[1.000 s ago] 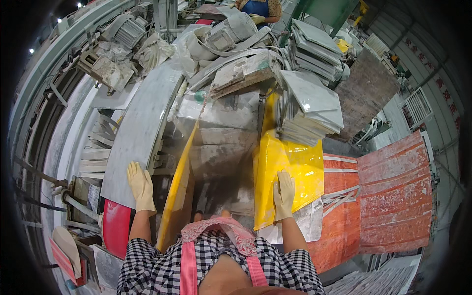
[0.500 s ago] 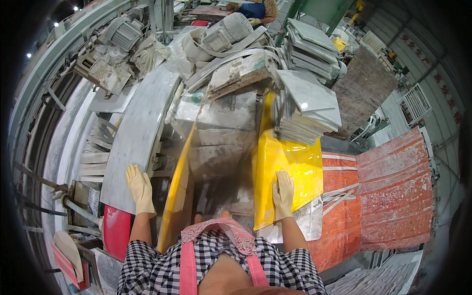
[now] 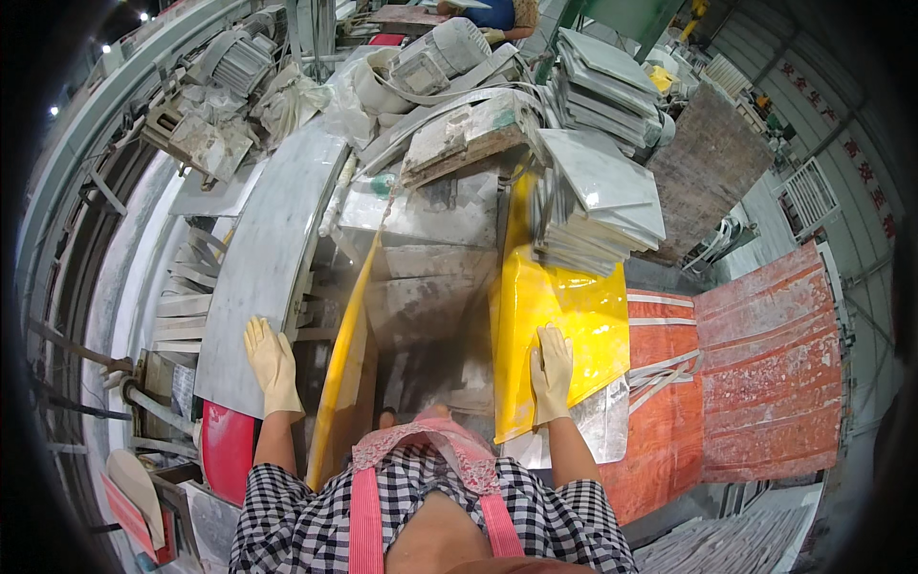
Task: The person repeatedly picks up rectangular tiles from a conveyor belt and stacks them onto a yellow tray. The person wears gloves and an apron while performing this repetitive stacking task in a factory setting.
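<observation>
At 9 o'clock a grey slab (image 3: 266,253) is seen, its long axis angled toward 1 o'clock. The gloved left hand (image 3: 273,365) is laid open on its near end, fingers extended, nothing gripped. At 4 o'clock a yellow sheet (image 3: 591,320) is draped, roughly 12-to-6; the gloved right hand (image 3: 552,376) is rested flat there, nothing grasped. Red characters (image 3: 828,112) are displayed at 2 o'clock.

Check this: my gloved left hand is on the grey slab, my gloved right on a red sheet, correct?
Wrong colour: the head view shows your gloved right hand on a yellow sheet. Your left hand is on the grey slab.
</observation>
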Action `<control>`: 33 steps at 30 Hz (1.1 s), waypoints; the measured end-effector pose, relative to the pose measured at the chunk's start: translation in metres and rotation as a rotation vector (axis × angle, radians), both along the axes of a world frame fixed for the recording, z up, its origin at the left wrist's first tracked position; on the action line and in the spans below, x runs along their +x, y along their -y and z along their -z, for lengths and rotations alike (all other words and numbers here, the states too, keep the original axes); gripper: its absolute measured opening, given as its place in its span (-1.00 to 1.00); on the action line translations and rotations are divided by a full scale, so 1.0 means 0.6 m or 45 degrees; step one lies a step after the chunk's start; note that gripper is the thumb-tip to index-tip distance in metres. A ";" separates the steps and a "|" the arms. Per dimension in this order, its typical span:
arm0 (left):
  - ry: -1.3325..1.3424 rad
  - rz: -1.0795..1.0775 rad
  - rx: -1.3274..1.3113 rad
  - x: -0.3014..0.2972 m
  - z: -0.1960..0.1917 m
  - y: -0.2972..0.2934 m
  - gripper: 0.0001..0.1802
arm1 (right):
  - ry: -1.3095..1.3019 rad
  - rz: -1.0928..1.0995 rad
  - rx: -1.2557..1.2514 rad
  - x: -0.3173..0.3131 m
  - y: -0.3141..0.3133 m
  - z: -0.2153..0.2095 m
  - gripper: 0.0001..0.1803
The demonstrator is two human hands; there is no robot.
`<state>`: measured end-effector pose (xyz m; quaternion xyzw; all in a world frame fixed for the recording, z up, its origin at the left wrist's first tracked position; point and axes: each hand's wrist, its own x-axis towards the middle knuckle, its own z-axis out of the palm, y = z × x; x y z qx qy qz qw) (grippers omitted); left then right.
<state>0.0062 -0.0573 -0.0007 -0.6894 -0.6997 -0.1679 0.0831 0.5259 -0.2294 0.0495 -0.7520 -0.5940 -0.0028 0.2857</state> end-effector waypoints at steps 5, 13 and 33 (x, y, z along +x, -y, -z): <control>-0.004 -0.001 -0.015 0.000 -0.002 0.000 -0.44 | -0.024 0.006 0.013 -0.004 0.000 -0.008 -0.51; 0.002 -0.006 -0.023 -0.001 0.000 -0.001 -0.44 | -0.026 0.010 -0.008 -0.006 -0.001 -0.010 -0.52; -0.002 -0.001 -0.026 -0.004 0.002 -0.001 -0.44 | 0.013 -0.010 0.031 0.000 0.000 -0.001 -0.51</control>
